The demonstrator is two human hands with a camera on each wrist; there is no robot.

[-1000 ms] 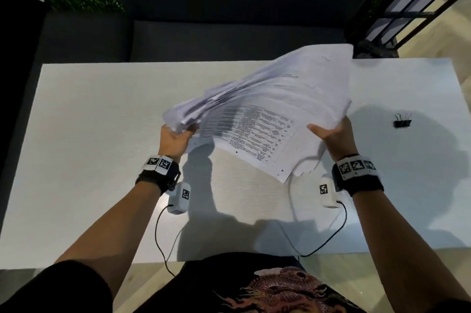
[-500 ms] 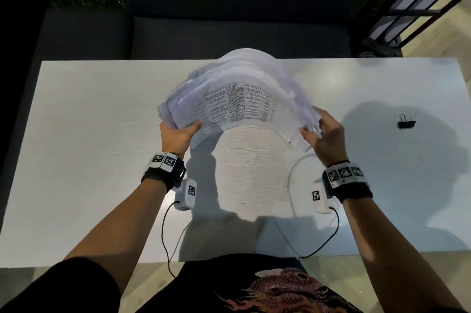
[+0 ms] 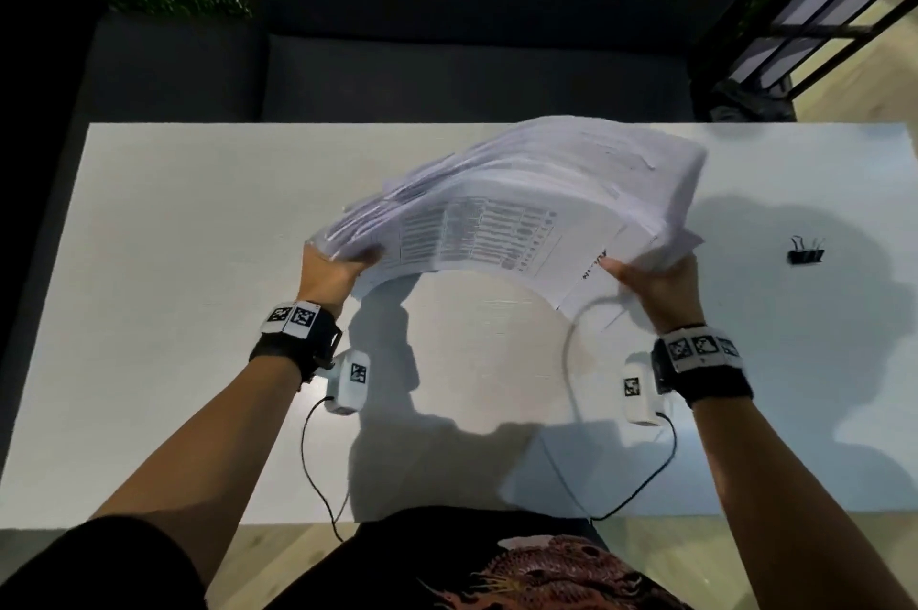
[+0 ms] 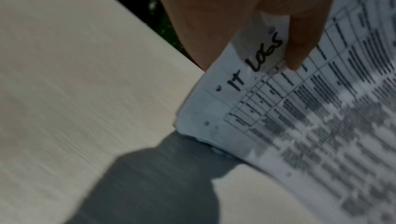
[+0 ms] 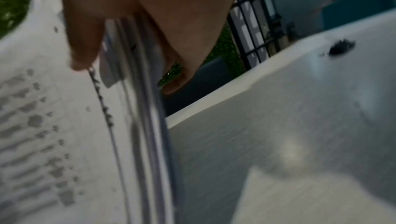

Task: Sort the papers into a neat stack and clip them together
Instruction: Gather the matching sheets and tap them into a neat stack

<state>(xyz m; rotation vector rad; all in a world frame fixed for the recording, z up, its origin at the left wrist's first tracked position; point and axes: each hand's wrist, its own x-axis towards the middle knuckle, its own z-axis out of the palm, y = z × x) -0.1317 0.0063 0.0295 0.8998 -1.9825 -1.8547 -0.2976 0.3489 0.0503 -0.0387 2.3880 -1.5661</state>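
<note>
A thick, uneven bundle of printed papers arches above the white table, held in the air by both hands. My left hand grips its left edge, thumb on the printed table sheet marked "IT LOGS". My right hand pinches the right edge, thumb on the near face and fingers behind the sheet edges. A black binder clip lies alone on the table to the right of my right hand, also a dark blur in the right wrist view.
A dark sofa runs behind the table's far edge. A black metal railing stands at the back right. Cables hang from the wrist cameras over the near table edge.
The bundle swung from spread wide, to bowed tightly between hands drawn closer, and now has opened out again toward the right. The clip has stayed where it was.
</note>
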